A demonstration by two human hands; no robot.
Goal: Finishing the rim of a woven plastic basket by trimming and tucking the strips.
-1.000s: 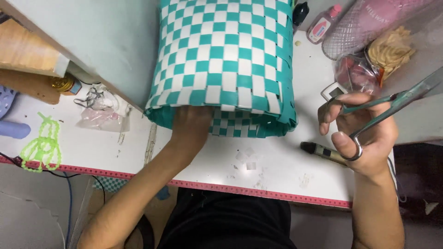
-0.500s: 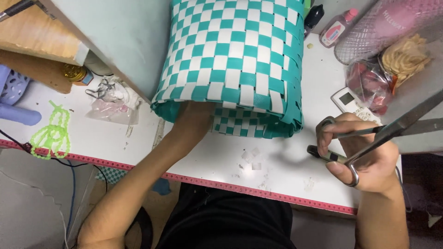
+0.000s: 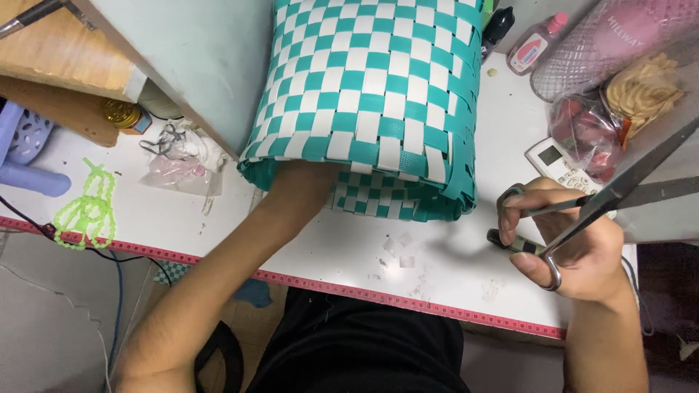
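Scissors (image 3: 619, 191) sit in the right hand (image 3: 575, 247), fingers through the loops and blades parted, now nearer the woven teal-and-white basket (image 3: 371, 102) than a second ago (the hand has drifted left, toward its open mouth). The left hand is hidden inside the basket, forearm (image 3: 240, 262) going in at the near edge as before, so I cannot tell its grip. The basket lies on its side on the white table (image 3: 349, 251), the cutting not yet begun.

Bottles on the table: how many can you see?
2, both beyond the woven basket: a small pink-capped clear bottle and a dark bottle beside it. Others may be hidden behind the basket.
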